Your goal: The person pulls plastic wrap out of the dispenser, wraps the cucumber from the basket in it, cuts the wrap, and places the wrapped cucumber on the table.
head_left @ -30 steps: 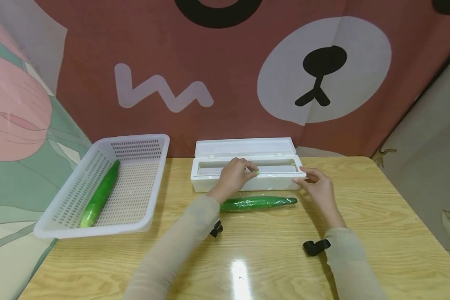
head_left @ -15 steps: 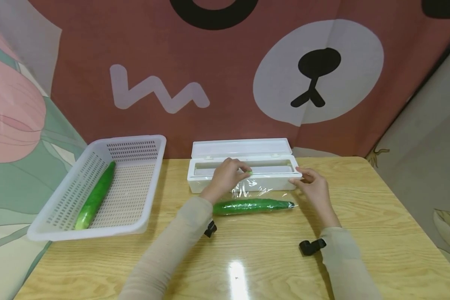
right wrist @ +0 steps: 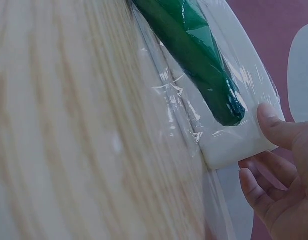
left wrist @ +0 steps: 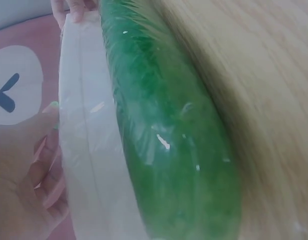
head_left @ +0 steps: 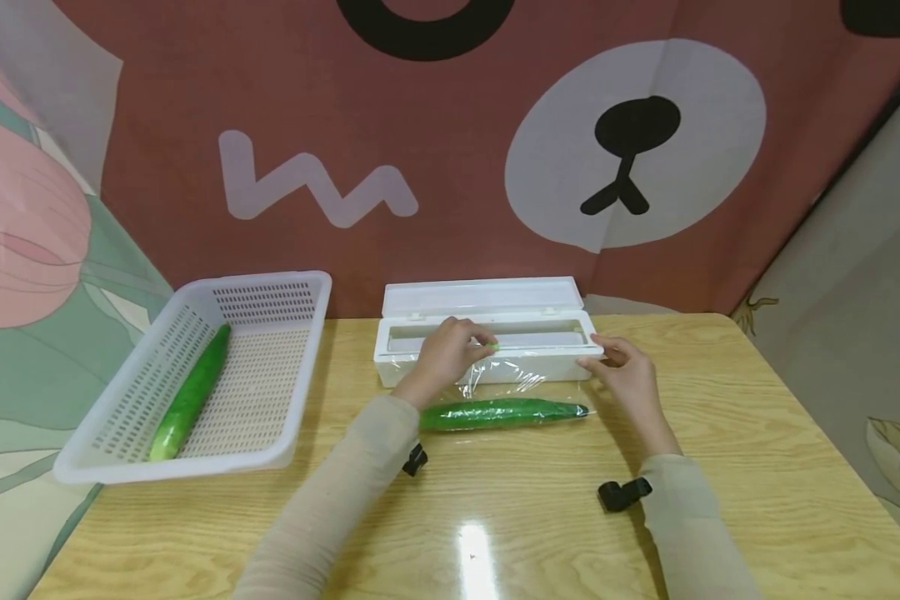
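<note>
A white cling film dispenser (head_left: 562, 367) lies with its lid (head_left: 487, 295) tipped back. At its front upper edge my left hand (head_left: 444, 354) pinches a small green slide cutter (head_left: 496, 346) between thumb and index finger; in the left wrist view the cutter (left wrist: 55, 106) shows at the thumb tip. My right hand (head_left: 630, 375) grips the dispenser's right end, thumb on the front face in the right wrist view. Clear cling film (head_left: 487, 377) hangs from the front edge over a cucumber (head_left: 502, 412) lying before the dispenser. The left wrist hides the cucumber's left end in the head view.
To the left stands a white plastic basket (head_left: 311, 367) holding another cucumber (head_left: 191, 392). The wooden table (head_left: 540, 508) reaches toward me in front of the wrapped cucumber. A printed cloth backdrop (head_left: 457, 242) rises close behind the dispenser.
My left hand has slid a little left along the dispenser's edge with the slide cutter. The right hand keeps its hold. The head view has shifted slightly, and more wrinkles show in the film.
</note>
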Demonstrator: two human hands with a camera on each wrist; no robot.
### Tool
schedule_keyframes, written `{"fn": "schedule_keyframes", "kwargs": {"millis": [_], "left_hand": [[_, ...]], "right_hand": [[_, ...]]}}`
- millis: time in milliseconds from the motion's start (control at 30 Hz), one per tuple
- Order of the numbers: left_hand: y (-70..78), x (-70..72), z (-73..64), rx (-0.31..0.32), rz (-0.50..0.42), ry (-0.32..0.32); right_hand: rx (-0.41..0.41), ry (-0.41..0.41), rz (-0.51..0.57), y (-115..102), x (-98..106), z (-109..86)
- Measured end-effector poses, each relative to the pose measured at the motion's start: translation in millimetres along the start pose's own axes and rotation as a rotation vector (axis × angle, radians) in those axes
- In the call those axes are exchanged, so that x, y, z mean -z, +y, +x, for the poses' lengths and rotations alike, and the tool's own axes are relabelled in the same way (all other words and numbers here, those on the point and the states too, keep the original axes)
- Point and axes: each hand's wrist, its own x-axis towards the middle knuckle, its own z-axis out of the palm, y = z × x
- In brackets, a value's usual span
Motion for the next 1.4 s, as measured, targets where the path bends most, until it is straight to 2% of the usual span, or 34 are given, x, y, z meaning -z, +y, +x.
{"fn": "schedule_keyframes", "kwargs": {"millis": [367, 567, 667, 967, 1233, 1400], "left_hand": [[-4.8, 6.7, -4.5, 0.012, -0.003, 0.011], [-17.5, 11.7, -15.5, 0.051, -0.045, 0.071], [-21.0, 13.3, -20.1, 0.05, -0.054, 0.097], [-31.9, 19.0, -31.2, 0.075, -0.014, 0.122], [-50.6, 26.8, -47.2, 0.061, -0.025, 0.194], [-53.7, 29.6, -51.5, 0.05, -0.001, 0.212]], "right_hand": [[-0.01, 0.006, 0.009, -2.9, 1.8, 0.3], [-0.021, 0.013, -0.01, -1.4, 7.0, 1.3], [-0.013, 0.02, -0.021, 0.0, 7.4, 2.5], [-0.015, 0.007, 0.003, 1.4, 2.3, 2.5], [-0.014, 0.012, 0.009, -0.4, 2.7, 0.1], [-0.026, 0.005, 0.018, -1.4, 1.3, -1.0]]}}
